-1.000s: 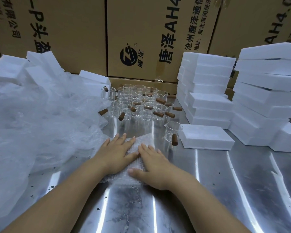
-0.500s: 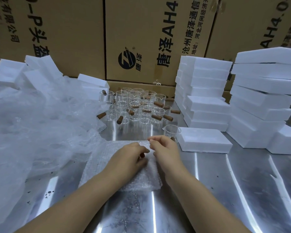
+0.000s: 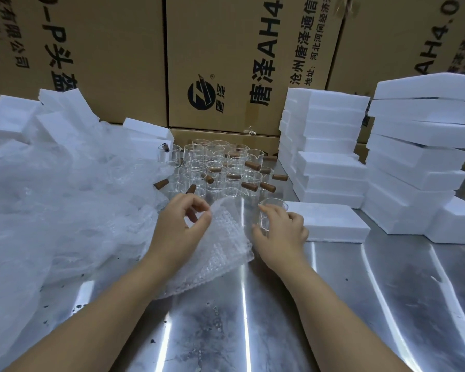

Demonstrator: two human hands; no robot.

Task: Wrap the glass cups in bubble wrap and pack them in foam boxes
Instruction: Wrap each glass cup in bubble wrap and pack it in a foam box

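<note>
A small clear glass cup [image 3: 271,210] stands on the steel tabletop [image 3: 333,304], the right hand [image 3: 282,232] curling its fingers around it. It sits just beside a single white foam box [image 3: 330,221]. To its left, the left hand [image 3: 180,226] pinches the raised corner of a bubble wrap sheet [image 3: 220,251]. Behind crowd more glass cups with wooden handles [image 3: 218,167]. Foam box stacks [image 3: 330,146] rise at right, a heap of loose bubble wrap [image 3: 51,205] at left, and cardboard cartons [image 3: 226,49] behind.
</note>
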